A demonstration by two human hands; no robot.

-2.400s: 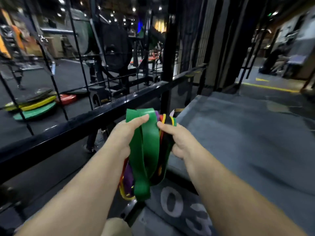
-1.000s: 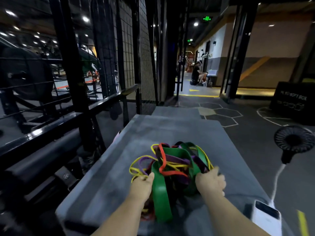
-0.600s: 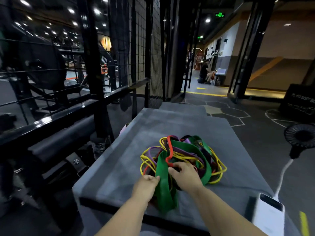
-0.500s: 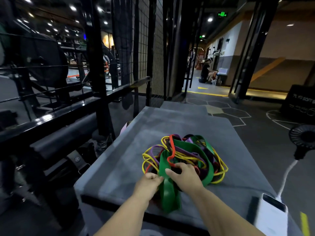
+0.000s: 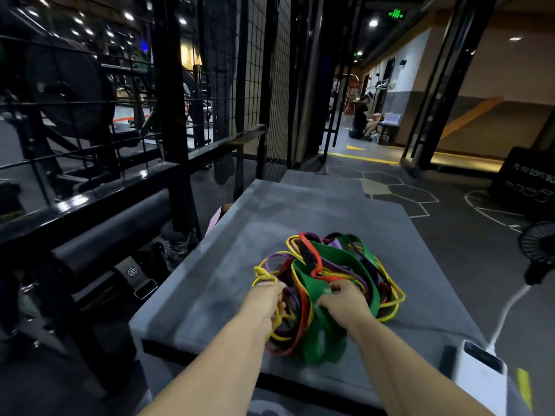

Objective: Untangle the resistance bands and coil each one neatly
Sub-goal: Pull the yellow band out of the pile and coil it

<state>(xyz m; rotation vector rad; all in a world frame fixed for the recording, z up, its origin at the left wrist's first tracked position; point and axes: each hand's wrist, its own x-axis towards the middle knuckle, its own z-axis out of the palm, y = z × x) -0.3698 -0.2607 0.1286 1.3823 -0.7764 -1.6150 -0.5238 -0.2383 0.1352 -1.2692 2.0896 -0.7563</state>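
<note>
Head view: tangled heap of rubber resistance bands [image 5: 369, 280] sits on the near half of a grey padded platform [image 5: 228, 265], close to its front edge. Heap mixes one wide green band [image 5: 333, 262], thin yellow loops [image 5: 395, 297], a red band [image 5: 313, 255] and purple bands [image 5: 334, 243], all interlaced, none coiled. Left hand [image 5: 267, 298] is at the heap's left side, fingers curled into the thin yellow and purple strands; which strand it grips cannot be told. Right hand [image 5: 342, 301] is at the near middle, fingers curled round a fold of the wide green band, whose lower end lies toward the front edge. Both forearms reach in from below. White rectangular power bank [image 5: 480, 379] lies at the platform's near right corner, white cable [image 5: 509, 306] running from it up to a small black fan [image 5: 537, 246] at the right edge. Black metal railing [image 5: 90, 190] runs along the platform's left.
</note>
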